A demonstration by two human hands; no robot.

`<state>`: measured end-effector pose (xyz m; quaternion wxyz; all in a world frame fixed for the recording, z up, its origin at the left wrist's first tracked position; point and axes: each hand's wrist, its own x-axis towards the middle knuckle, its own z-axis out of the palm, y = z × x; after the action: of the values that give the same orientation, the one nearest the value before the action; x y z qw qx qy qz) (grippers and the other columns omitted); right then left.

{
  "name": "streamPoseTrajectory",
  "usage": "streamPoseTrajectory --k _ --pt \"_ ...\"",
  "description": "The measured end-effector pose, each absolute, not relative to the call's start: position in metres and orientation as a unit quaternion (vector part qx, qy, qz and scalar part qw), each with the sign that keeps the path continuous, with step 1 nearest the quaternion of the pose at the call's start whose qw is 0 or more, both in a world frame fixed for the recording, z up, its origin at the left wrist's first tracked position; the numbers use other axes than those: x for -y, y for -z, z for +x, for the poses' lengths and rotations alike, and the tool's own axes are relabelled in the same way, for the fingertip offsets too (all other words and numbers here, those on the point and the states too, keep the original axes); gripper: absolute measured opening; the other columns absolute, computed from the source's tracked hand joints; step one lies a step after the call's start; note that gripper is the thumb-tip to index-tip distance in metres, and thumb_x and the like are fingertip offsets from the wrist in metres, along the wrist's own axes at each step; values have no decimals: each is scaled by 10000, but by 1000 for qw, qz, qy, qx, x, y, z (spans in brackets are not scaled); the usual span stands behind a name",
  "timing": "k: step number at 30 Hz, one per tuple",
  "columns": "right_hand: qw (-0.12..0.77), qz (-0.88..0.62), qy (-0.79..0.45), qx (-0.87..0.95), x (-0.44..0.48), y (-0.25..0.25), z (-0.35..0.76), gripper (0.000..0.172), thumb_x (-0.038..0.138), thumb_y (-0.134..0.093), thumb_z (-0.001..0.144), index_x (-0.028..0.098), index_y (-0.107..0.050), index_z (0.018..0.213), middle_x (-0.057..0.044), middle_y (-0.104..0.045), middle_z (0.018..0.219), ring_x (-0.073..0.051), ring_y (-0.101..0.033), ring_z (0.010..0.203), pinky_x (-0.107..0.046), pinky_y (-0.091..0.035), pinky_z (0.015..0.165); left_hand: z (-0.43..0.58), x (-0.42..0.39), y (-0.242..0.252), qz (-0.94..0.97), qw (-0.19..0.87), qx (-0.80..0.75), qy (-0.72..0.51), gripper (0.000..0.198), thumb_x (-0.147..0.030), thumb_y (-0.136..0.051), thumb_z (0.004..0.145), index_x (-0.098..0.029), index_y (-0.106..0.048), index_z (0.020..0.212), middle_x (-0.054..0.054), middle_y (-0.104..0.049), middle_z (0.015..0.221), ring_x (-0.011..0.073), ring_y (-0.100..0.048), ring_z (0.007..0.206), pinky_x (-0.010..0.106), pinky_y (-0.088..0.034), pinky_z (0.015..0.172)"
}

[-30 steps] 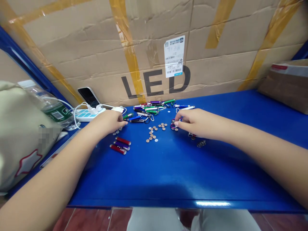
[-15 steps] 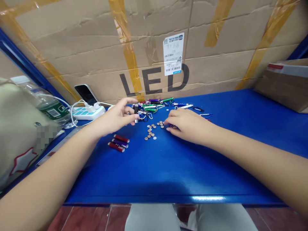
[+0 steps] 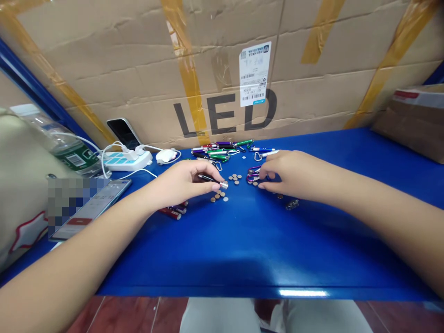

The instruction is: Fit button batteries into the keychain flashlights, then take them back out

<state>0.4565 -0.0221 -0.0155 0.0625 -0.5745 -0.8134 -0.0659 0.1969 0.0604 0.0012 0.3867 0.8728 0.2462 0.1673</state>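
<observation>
left hand [image 3: 183, 182]: black torch [image 3: 211, 179] is gripped, tip just above button cells [image 3: 218, 197]
right hand [image 3: 289, 178]: purple clip [image 3: 252, 175] is touched by curled fingers (grip cannot be told)

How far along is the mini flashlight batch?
Looks done: red and purple barrels set aside by the left hand. In hand: left hand holds a black flashlight; right hand at a purple carabiner. Left: back pile of flashlights, loose button cells.

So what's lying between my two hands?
In the head view, small brown discs lie scattered between the left hand, which holds a black flashlight, and the right hand, with a purple clip beside it.
</observation>
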Motion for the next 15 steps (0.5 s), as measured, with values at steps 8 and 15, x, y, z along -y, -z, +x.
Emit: streamPoseTrajectory --k 8,15 --pt "52 -587 20 808 15 21 447 230 308 -554 852 240 -764 913 -43 -727 848 -176 -596 699 -285 -374 605 196 -60 -1 939 213 -236 -131 265 -267 -666 806 -229 -671 1068 18 -758 1011 199 -705 943 343 -542 859" --pt "91 -593 -8 800 14 22 442 217 222 -548 804 198 -752 877 -53 -733 886 -188 -609 748 -298 -420 656 200 -55 -4 954 109 -219 -172 315 -295 -650 827 -232 -659 1135 7 -766 1016 219 -675 1032 383 -475 978"
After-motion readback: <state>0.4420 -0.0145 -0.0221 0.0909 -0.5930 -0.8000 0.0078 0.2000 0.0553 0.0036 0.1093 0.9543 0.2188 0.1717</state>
